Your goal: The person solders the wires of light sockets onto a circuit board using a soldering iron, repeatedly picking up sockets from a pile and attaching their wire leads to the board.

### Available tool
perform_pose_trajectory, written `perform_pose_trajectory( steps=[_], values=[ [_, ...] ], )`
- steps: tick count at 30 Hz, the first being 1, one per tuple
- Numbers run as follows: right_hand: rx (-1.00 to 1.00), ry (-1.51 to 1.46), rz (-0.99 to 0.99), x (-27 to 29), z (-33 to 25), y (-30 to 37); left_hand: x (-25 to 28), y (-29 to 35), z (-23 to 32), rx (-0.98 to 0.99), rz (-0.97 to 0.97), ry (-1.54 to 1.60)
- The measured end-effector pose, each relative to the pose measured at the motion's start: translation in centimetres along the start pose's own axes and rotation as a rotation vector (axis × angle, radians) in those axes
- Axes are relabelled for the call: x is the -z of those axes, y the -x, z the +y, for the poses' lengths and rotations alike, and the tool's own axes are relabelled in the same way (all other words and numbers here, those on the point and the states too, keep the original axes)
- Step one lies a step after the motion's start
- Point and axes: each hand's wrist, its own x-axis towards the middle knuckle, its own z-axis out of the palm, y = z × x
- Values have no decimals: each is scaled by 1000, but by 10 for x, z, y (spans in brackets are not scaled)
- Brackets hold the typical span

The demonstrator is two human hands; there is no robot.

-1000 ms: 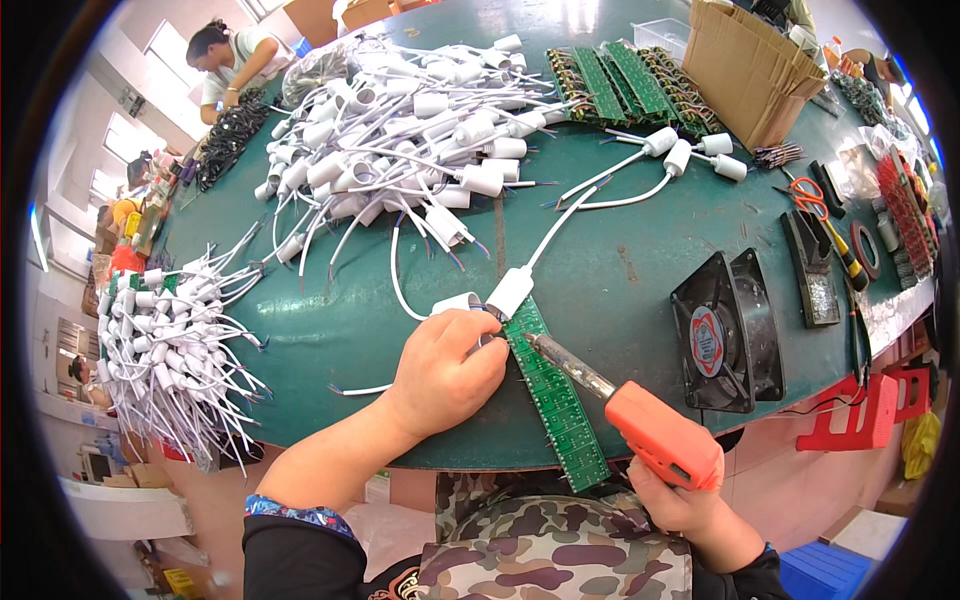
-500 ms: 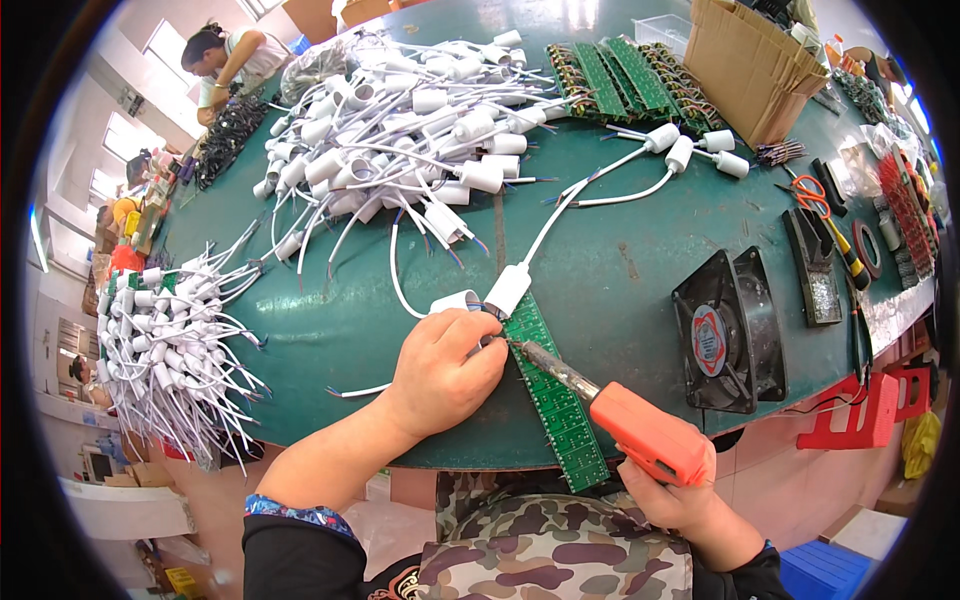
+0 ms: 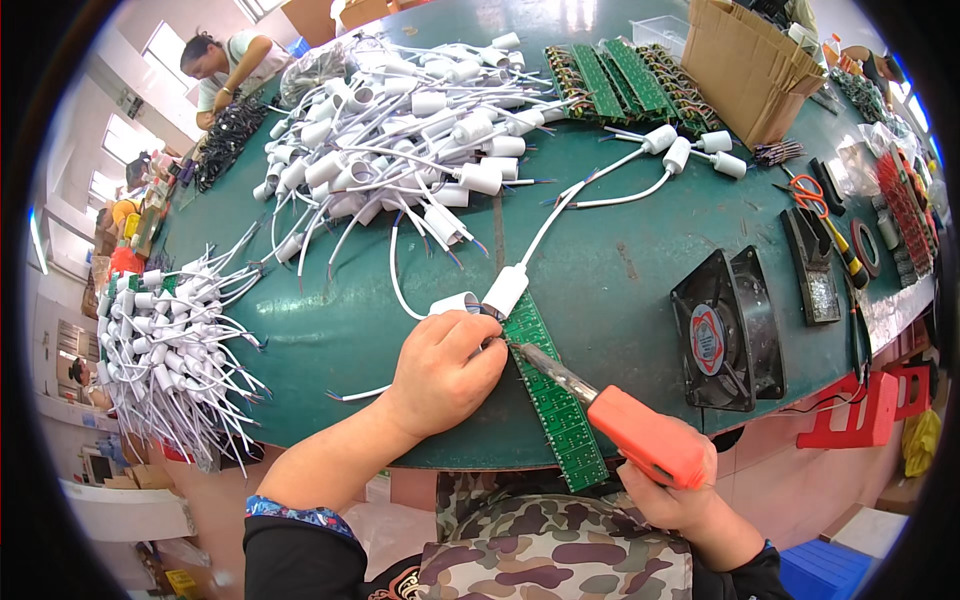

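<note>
Apparently, soldering is underway on the green table (image 3: 330,320): the soldering iron (image 3: 645,435), clasped in the right hand (image 3: 677,497), points near the far end of the green circuit-board strip (image 3: 560,405); the left hand (image 3: 448,362), fingers together, grip hidden, adjoins 1 white lamp holder (image 3: 506,289); the next move likely needs steadiness
</note>
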Motion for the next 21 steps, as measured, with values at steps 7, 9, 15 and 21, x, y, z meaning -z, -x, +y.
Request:
perform_pose_trajectory(
  steps=[7, 9, 15, 21],
  values=[
    [-32, -22, 48, 6, -1, 10, 4, 3, -1, 5, -15, -22],
    [-52, -22, 64, 6, -5, 12, 4, 3, 1, 0, -9, -20],
    [-468, -175, 103, 9, -12, 36, 3, 3, 1, -30, 10, -33],
    [-361, -191, 119, 12, 3, 52, 20, 13, 7, 61, 3, -40]
  ],
)
